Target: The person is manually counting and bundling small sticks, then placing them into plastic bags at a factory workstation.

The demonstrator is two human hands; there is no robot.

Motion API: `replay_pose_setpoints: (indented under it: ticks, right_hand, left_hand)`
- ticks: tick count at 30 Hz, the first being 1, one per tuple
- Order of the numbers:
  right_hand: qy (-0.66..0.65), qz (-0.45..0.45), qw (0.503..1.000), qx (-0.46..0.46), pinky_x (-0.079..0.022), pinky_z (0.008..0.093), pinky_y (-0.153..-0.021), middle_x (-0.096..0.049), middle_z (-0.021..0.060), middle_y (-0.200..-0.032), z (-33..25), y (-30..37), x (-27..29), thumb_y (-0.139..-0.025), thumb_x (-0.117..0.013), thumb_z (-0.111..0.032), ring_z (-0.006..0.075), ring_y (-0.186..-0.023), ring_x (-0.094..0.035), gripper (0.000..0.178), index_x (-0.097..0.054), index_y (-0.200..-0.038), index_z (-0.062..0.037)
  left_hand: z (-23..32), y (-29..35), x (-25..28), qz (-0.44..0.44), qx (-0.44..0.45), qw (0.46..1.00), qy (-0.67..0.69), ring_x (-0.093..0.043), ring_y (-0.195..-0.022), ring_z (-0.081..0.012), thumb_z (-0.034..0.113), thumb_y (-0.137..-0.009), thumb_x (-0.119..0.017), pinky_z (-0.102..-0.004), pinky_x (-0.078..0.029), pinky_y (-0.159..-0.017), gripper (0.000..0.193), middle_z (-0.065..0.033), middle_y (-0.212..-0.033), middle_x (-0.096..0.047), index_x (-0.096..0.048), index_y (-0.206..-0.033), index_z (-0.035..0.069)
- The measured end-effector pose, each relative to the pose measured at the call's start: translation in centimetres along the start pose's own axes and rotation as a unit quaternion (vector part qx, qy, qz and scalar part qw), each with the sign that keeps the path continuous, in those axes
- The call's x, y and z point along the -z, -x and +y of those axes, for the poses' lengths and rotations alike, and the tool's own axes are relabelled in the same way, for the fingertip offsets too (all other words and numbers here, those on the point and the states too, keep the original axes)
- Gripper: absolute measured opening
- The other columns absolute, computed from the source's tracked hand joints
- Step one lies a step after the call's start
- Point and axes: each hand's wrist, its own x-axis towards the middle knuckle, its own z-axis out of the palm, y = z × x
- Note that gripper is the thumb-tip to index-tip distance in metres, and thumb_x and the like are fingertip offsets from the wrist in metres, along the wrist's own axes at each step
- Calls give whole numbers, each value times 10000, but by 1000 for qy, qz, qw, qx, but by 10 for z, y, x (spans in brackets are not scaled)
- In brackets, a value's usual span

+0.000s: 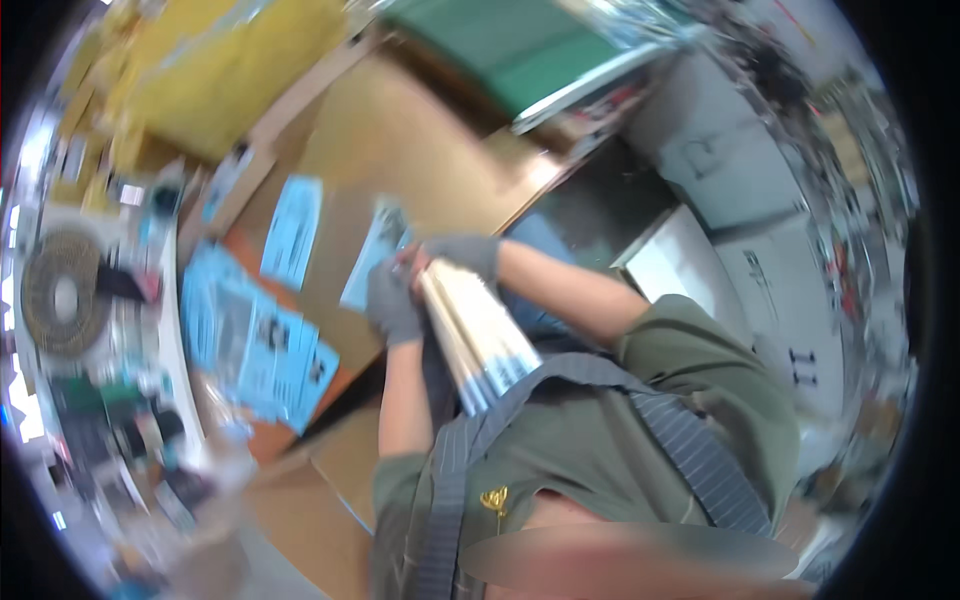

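Note:
Both my hands wear grey gloves and meet at the far end of a bundle of long, slim, cream-coloured packs [478,325] with light-blue ends. My left hand [393,300] is closed at the bundle's left side. Across the top end lies my right hand [464,256], its fingers curled and partly hidden. The bundle slants back toward my chest. Just beyond my left hand, a light-blue printed packet [375,258] lies on the brown cardboard surface [375,130]. Motion blur hides the fingertips' exact grip.
Several light-blue printed packets [262,345] are heaped at the left, with another blue packet [292,232] beyond them. A yellow wrapped bundle [225,75] sits at the far left, near a round tape roll [65,293]. A green crate [530,50] stands far ahead; white cartons [775,290] line the right.

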Motion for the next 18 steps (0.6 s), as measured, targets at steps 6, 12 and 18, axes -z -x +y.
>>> replay_pose_setpoints:
  ticks: [6,12,18]
  right_hand:
    - [26,109,993,-22,-456,295,-833,-654,109,-1000,-19,5,-20,-763,-628,-158,149,-912,-590,297,-658,-970,53]
    - [-63,128,990,21,-463,254,-771,-632,36,-928,-73,29,-62,-790,-640,-124,107,-896,-579,144,-636,-929,-87]
    - [-283,67,954,70,-481,266,-842,-624,31,-1051,-27,75,-92,-871,-564,-78,110,-949,-593,322,-546,-1191,-108]
  left_hand:
    - [41,-2,34,90,-48,994,-40,-609,-810,-337,252,-926,-473,-399,-468,-722,330,-211,-896,-636,-619,-1009,-32]
    - [88,23,49,54,-127,990,-6,-640,-796,-283,144,-893,-504,-350,-495,-711,304,-201,-940,-657,-604,-1109,-46]
    - [87,61,77,29,-204,979,6,-660,-788,-296,154,-897,-518,-339,-511,-715,333,-212,-923,-665,-589,-1117,-86]
